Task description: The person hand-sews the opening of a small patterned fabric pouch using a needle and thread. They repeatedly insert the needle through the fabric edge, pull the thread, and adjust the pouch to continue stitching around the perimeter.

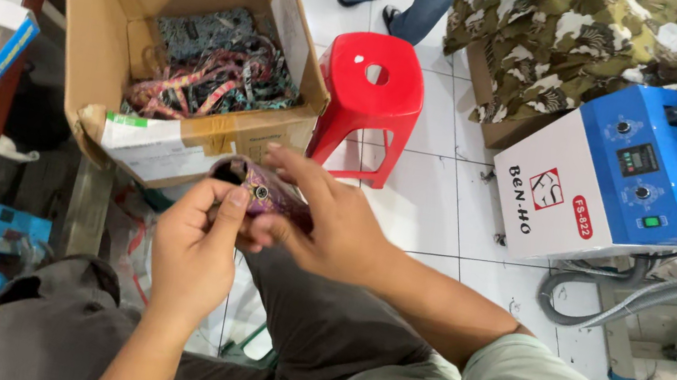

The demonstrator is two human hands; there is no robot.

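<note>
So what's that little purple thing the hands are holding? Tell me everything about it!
The purple pouch is a small, soft piece that looks like patterned fabric, purple with pinkish markings. A round metal snap button sits on its flap. It is held up above the person's lap, in front of the cardboard box. The left hand pinches it with the thumb near the snap, and the right hand grips its other side.

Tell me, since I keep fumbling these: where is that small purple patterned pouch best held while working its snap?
Probably by its two ends, coming in from either side. The purple pouch is small and soft, with the snap button in the middle facing up. The left hand pinches one end, thumb beside the snap; the right hand cups the other, leaving it exposed.
</note>
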